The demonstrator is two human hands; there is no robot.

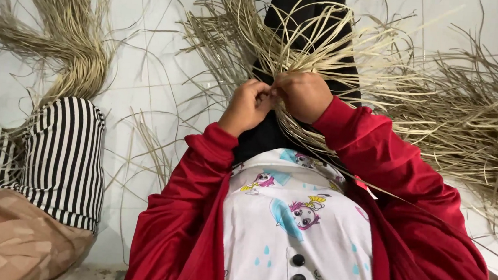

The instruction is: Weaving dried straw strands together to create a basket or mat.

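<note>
Left hand: the left hand [246, 105] is curled into a loose fist, fingers pinched on thin dried straw strands [303, 49], knuckles towards the camera.
Right hand: the right hand [303, 96] sits right against the left one, fingers folded in and clamped on the same strands.
Hands together: touching at the fingertips; exactly which strands each grips is hard to tell, since the fingers hide the join.
Straw strands: they fan out from the hands, up and away, over a black-clothed leg [306, 14] stretched out beyond the hands.
Loose pile: a wide tangle of the same pale straw [476, 110] spreads out to the right of the right hand across the white floor [143, 60].
Second bundle: another sheaf of straw [73, 43] lies well off to the left of the left hand.
Sleeves: both arms wear red sleeves [378, 150] over a white printed shirt [295, 232].
Neighbour: a striped sleeve [64, 161] of another person sits low on the left, well apart from the hands.
</note>
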